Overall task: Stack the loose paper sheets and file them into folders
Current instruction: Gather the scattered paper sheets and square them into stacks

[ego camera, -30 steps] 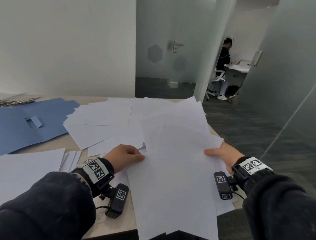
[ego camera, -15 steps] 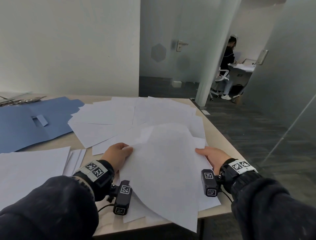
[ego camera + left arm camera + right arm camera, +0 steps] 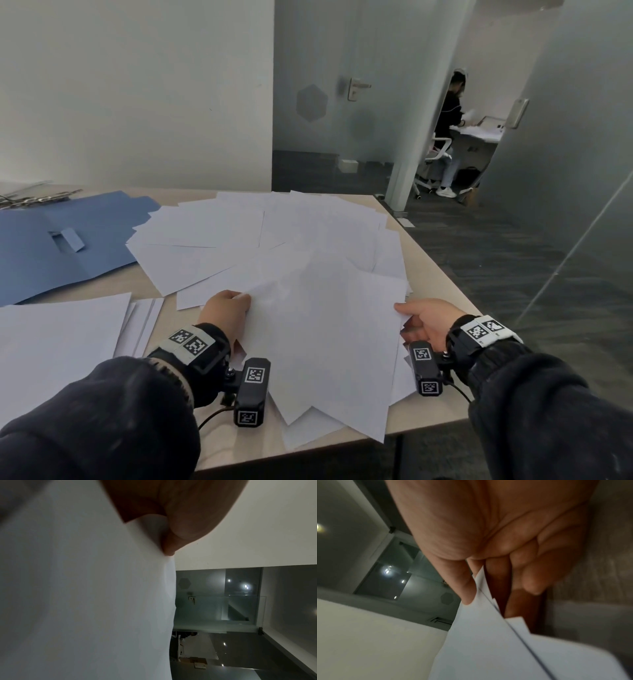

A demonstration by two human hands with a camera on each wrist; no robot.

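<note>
Slippage is your risk: your left hand [image 3: 227,313] pinches the sheaf of sheets [image 3: 329,339] at its 9 o'clock edge, your right hand [image 3: 426,323] pinches its 3 o'clock corner. It sags over the table [image 3: 435,270] at 6 o'clock, unaligned, so loose sheets could slide off that edge.

An office is showing: frosted glass partitions [image 3: 565,137], a desk [image 3: 431,274], someone sitting at a far workstation [image 3: 479,132].

seated person [image 3: 450,113] at far desk [image 3: 479,135], door handle [image 3: 356,88]
</note>
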